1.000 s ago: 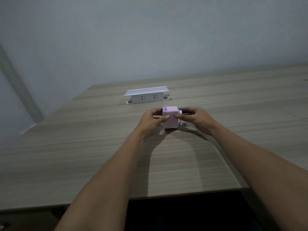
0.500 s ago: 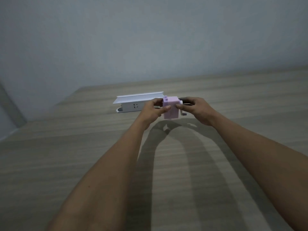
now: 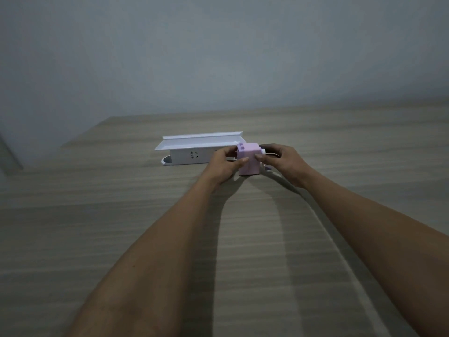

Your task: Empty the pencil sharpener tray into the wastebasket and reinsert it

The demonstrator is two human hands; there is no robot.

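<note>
A small pink pencil sharpener point(image 3: 249, 161) with a crank on its right side is held between both hands, low over the wooden table point(image 3: 121, 227). My left hand point(image 3: 222, 164) grips its left side, thumb across the front face. My right hand point(image 3: 284, 161) grips the right side by the crank. The tray is not visible as a separate piece. No wastebasket is in view.
A white power strip box with a raised lid point(image 3: 196, 149) lies on the table just behind and left of the sharpener. A grey wall point(image 3: 218, 57) rises behind the table's far edge.
The view has tilted up and the table's near edge has left the frame. Both hands kept their hold on the sharpener, which now sits right beside the white box.
</note>
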